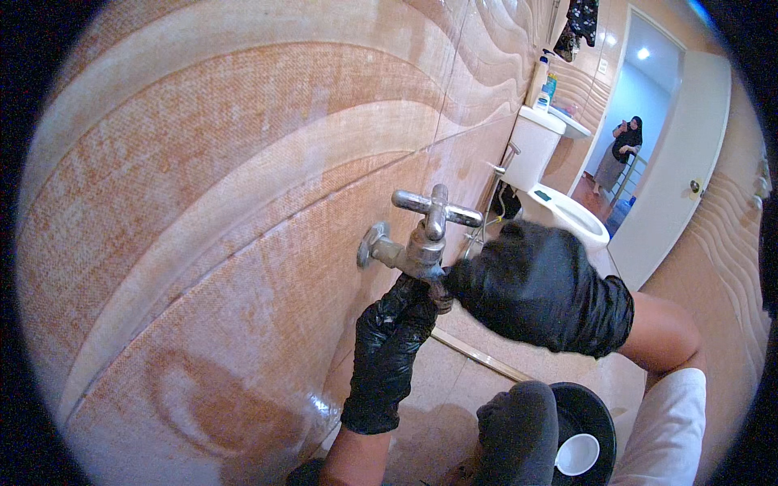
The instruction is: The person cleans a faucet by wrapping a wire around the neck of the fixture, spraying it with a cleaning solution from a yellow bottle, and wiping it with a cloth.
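Note:
A worn metal faucet [424, 250] with a cross-shaped handle [437, 212] juts from the tiled wall [255, 255]. My left hand [389, 343], in a black glove, is raised from below, its curled fingers gripping the underside of the faucet body beside the spout [442, 299]. From the other side comes my right hand [538, 285], also gloved in black and slightly blurred. Its fingers are bent in against the faucet just above the spout. Whether it holds something small is hidden by the glove.
Below, a black basin [598, 413] holds a white dipper [577, 454], beside my knee [523, 425]. A raised floor strip [480, 355] crosses the tiles. Beyond stand a toilet [571, 212] and an open door [681, 152]; outside it is a person [623, 149].

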`<state>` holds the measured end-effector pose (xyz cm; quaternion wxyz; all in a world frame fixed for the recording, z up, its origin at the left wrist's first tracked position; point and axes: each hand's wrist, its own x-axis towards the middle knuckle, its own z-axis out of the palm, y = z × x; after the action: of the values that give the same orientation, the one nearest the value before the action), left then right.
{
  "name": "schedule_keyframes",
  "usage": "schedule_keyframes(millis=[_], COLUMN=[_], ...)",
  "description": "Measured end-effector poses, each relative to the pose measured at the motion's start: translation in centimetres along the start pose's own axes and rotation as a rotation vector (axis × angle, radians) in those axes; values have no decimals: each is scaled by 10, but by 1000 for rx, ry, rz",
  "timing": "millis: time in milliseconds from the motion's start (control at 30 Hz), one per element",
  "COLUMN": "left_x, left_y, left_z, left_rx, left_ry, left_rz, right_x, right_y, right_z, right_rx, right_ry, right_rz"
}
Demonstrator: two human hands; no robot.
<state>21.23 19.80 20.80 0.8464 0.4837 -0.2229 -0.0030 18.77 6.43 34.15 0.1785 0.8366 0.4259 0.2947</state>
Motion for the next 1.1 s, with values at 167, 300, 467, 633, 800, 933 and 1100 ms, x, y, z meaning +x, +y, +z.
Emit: schedule_keyframes(millis=[167, 300, 467, 633, 800, 933, 1100], left_x=[4, 4, 3, 3, 6, -4, -15], left_y=[-7, -2, 4, 0, 5, -5, -65], left_z=[6, 9, 7, 8, 15, 27, 48], left_rx=[-63, -43, 29, 34, 579, -180, 302], left_ry=[-8, -13, -51, -47, 47, 286, 151], left_rz=[-4, 30, 94, 77, 174, -81, -120], right_x=[-14, -20, -14, -13, -28, -58, -113], right_y=[-2, 0, 2, 8, 8, -11, -73], right_z=[-1, 0, -12, -13, -10, 35, 130], right_rx=[68, 68, 55, 177, 365, 982, 1792], right_ry=[-161, -151, -149, -174, -126, 88, 357], right_rz=[73, 63, 98, 198, 352, 665, 1034])
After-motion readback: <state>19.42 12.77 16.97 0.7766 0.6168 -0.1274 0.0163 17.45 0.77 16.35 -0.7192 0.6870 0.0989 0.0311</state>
